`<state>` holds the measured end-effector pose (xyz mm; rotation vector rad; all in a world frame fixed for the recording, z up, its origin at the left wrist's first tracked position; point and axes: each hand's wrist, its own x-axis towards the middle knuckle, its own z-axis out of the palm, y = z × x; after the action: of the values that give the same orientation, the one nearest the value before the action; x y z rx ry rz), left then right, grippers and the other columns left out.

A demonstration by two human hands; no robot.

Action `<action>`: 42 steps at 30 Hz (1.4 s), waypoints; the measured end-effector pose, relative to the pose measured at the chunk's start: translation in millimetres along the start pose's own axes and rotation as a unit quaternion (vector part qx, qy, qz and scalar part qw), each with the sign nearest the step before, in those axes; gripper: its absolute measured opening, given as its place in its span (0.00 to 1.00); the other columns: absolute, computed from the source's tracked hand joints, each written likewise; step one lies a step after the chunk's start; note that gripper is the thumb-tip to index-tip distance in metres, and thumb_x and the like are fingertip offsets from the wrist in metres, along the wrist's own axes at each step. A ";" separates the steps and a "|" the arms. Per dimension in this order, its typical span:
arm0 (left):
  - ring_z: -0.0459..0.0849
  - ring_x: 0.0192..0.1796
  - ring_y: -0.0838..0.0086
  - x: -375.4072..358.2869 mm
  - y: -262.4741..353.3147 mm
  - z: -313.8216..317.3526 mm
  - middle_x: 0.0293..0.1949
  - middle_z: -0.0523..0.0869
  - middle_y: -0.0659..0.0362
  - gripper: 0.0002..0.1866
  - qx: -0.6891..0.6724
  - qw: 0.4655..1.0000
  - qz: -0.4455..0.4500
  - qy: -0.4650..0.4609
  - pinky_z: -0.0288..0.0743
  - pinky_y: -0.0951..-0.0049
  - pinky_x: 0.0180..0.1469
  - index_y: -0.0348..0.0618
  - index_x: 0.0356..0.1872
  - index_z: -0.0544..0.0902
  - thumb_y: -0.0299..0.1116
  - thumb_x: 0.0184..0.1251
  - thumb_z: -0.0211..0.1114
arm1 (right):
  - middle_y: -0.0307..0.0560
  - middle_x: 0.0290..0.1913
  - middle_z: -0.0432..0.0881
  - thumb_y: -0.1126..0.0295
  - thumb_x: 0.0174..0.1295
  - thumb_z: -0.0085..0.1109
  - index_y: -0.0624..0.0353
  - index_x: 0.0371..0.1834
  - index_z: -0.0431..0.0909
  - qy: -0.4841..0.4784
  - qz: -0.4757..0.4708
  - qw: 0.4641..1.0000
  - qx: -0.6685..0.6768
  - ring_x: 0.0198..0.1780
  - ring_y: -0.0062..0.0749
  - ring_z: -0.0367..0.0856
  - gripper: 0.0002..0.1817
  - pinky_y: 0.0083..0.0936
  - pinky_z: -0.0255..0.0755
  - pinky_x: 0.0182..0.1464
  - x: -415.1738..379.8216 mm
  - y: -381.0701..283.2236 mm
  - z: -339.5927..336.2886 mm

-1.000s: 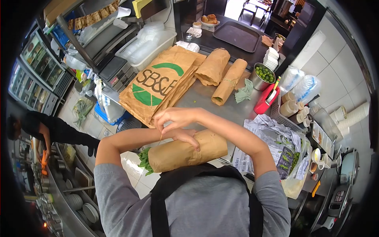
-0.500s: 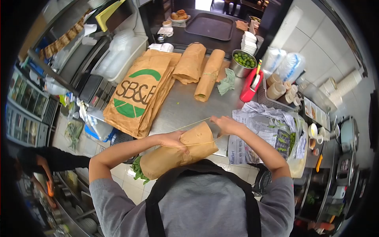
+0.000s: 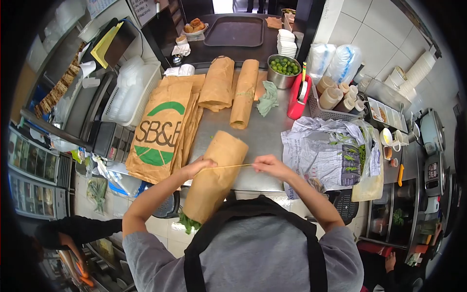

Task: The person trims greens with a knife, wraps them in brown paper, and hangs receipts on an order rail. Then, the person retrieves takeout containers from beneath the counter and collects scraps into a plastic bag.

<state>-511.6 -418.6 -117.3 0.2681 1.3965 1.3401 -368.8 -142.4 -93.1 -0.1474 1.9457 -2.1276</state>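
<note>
A brown paper roll (image 3: 215,182) slants in front of me, green leaves (image 3: 188,223) sticking out of its lower end. My left hand (image 3: 198,167) is closed around the roll's left side; part of its fingers is hidden. Across the paper runs a thin yellowish rubber band (image 3: 233,166), pulled taut to the right. Its right end is pinched in the closed fingers of my right hand (image 3: 267,164), a little away from the roll. Beyond lie a narrow tied paper roll (image 3: 243,95) and a wider paper roll (image 3: 217,82).
Printed paper bags (image 3: 158,131) lie stacked at left. On the right are newspaper with greens (image 3: 321,155), a red tape dispenser (image 3: 297,97), a pot of limes (image 3: 283,73) and a basket of cups (image 3: 335,100). A co-worker (image 3: 73,238) works at lower left.
The roll has turned more upright and moved over the counter's edge. The band, looped wide earlier, now lies across the paper, and my right hand has moved slightly down and left.
</note>
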 end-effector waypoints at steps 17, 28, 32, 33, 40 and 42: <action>0.63 0.65 0.60 82.2 186.2 47.3 0.63 0.62 0.44 0.47 0.058 0.924 0.272 0.263 0.59 0.62 0.64 0.37 0.67 0.54 0.63 0.56 0.57 | 0.50 0.59 0.68 0.53 0.57 0.60 0.56 0.67 0.52 0.166 -0.057 0.903 0.393 0.56 0.34 0.73 0.39 0.32 0.73 0.53 136.2 -19.4 -10.3; 0.70 0.61 0.58 110.5 251.1 9.1 0.62 0.66 0.42 0.51 0.054 0.975 0.179 0.117 0.67 0.62 0.60 0.36 0.68 0.49 0.59 0.53 0.64 | 0.50 0.51 0.76 0.46 0.51 0.63 0.57 0.59 0.65 0.209 0.007 0.910 0.357 0.49 0.34 0.78 0.37 0.34 0.76 0.49 223.6 -78.4 -104.3; 0.75 0.56 0.61 195.1 244.4 -42.8 0.56 0.72 0.45 0.50 0.018 0.951 0.228 0.207 0.72 0.69 0.55 0.31 0.66 0.54 0.46 0.48 0.74 | 0.43 0.48 0.78 0.44 0.51 0.63 0.54 0.56 0.71 0.243 0.027 0.932 0.268 0.49 0.31 0.77 0.34 0.33 0.71 0.53 280.9 -69.7 -145.2; 0.75 0.56 0.61 246.0 230.6 -75.8 0.56 0.72 0.44 0.50 0.041 0.932 0.277 0.228 0.71 0.69 0.56 0.30 0.65 0.54 0.47 0.47 0.74 | 0.42 0.49 0.78 0.44 0.51 0.63 0.54 0.57 0.71 0.258 0.041 0.933 0.248 0.50 0.31 0.76 0.34 0.33 0.70 0.54 296.3 -67.9 -154.0; 0.72 0.60 0.57 252.8 242.0 -103.6 0.59 0.71 0.41 0.51 0.255 0.860 0.268 0.350 0.67 0.65 0.60 0.26 0.64 0.56 0.48 0.44 0.70 | 0.45 0.49 0.78 0.45 0.55 0.58 0.56 0.59 0.69 0.269 0.094 0.936 0.207 0.50 0.32 0.76 0.34 0.31 0.72 0.51 330.2 -44.5 -179.0; 0.71 0.61 0.56 214.7 275.0 -114.1 0.59 0.70 0.40 0.49 0.370 0.811 0.299 0.340 0.66 0.66 0.61 0.25 0.63 0.57 0.46 0.45 0.70 | 0.48 0.54 0.74 0.43 0.53 0.59 0.60 0.63 0.63 0.293 0.082 0.942 0.143 0.54 0.35 0.74 0.41 0.31 0.72 0.52 338.6 -23.5 -202.0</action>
<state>-814.5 -225.3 -42.8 0.8685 2.5953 1.3713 -746.8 -31.7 -122.7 0.7556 1.7912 -2.4913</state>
